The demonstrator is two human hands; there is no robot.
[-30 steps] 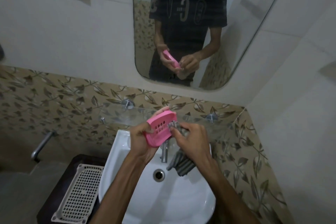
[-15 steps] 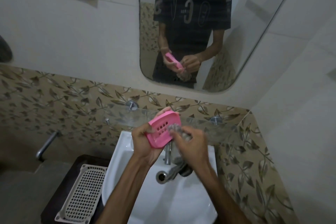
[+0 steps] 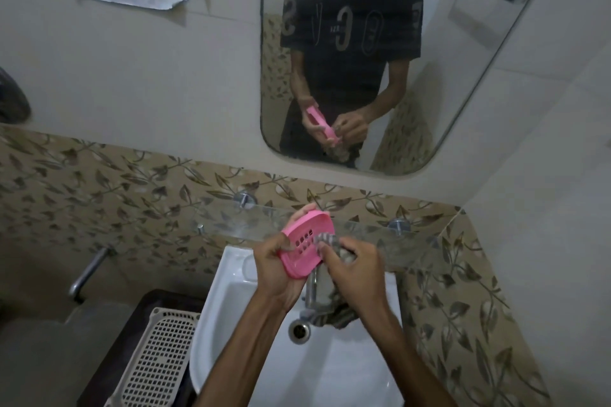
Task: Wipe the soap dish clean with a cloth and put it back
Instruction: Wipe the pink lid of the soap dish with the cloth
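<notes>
My left hand [image 3: 276,269] holds a pink slotted soap dish [image 3: 307,243] tilted up on its edge above the white sink [image 3: 334,370]. My right hand [image 3: 355,269] grips a grey striped cloth [image 3: 327,239] and presses a bunched part against the dish's right side. The rest of the cloth hangs below my right hand over the basin, near the tap. The mirror shows the same grip from the front.
A glass shelf [image 3: 413,241] on two metal mounts runs along the leaf-patterned tiles just behind my hands. A chrome tap [image 3: 312,292] stands under them. A white perforated basket [image 3: 158,360] sits left of the sink, and a wall tap [image 3: 87,271] juts out further left.
The cloth in my right hand has shifted against the dish's right edge. The dish stays in my left hand, slightly more tilted. The camera has tilted slightly, so the hands sit lower in frame.
</notes>
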